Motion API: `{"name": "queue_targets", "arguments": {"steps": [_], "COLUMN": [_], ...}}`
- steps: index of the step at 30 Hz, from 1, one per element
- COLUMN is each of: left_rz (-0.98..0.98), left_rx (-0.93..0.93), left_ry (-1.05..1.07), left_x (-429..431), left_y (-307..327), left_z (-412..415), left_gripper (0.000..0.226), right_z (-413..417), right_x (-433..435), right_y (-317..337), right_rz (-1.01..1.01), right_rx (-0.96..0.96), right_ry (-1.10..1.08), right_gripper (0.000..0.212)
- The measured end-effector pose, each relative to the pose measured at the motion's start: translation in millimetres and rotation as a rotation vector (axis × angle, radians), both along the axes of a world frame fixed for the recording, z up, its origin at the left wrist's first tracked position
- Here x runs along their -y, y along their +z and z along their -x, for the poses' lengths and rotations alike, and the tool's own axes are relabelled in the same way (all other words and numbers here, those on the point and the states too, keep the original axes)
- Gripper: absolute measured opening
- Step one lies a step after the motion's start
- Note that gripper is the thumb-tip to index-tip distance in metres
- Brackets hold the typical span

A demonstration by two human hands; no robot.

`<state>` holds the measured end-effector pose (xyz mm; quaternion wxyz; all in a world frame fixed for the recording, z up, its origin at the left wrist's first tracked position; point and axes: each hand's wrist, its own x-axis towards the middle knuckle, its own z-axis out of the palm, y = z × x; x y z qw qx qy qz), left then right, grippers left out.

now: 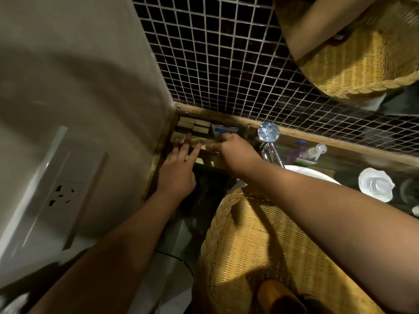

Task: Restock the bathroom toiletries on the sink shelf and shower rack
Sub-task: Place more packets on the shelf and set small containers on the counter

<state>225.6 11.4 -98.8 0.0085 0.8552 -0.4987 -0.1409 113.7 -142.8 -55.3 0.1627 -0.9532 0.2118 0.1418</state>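
Right now, lining up small tan boxes [194,126] in the far left corner of the shelf [353,145], tucked where the pale wall meets the dark mosaic tile [226,64]. Left hand [179,166] flat w/ fingers spread, tips resting on the front row of boxes; right hand [235,148] curled, fingertips pressed together on the edge of a box or packet at the row's right end — can't tell if actually pinching it, too dim. A white-and-blue carton [224,130] stands just behind the right hand, beside the tan stack. Basket [260,245] sits below the arms at the basin [306,172], apparently the supply source; what's inside is hidden by the right arm & shadow. To do this step well, probably: keep the left hand as a stop so the row doesn't slide, nudge w/ the right till edges sit flush, keep the stack back from the shelf lip, mind the tap [268,132] close on the right — easy to knock w/ the wrist. Further right on the shelf, a pump bottle [316,151] and an upturned glass on a white paper doily [375,185], well apart from the work. Writing: faint letters on the tap's round top & blue print on the carton, neither legible; tan boxes show no readable label. Socket [62,193] on the left wall, no text seen.
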Motion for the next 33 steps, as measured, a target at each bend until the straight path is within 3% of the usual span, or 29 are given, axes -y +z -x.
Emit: {"name": "queue_targets", "arguments": {"steps": [16,21,27,33], "left_rz": [-0.088,-0.104,-0.106,-0.154], "left_rx": [0.014,0.036,0.046,0.066], "left_ry": [-0.049,-0.054,-0.057,-0.059], "left_x": [4,3,7,10], "left_y": [-16,-23,-24,-27], "left_z": [-7,-8,-9,-9], "left_gripper": [0.090,0.086,0.079,0.096], "right_z": [-8,-27,-31,-26], "right_x": [-7,-41,-52,-45], "right_y": [-11,-12,-17,-27], "right_rz": [0.041,-0.093,-0.154,-0.182], "right_rx": [-0.021,-0.258,-0.429,-0.486], "right_ry": [-0.020,-0.148,-0.264,-0.300], "right_gripper": [0.043,0.080,0.090,0.107]}}
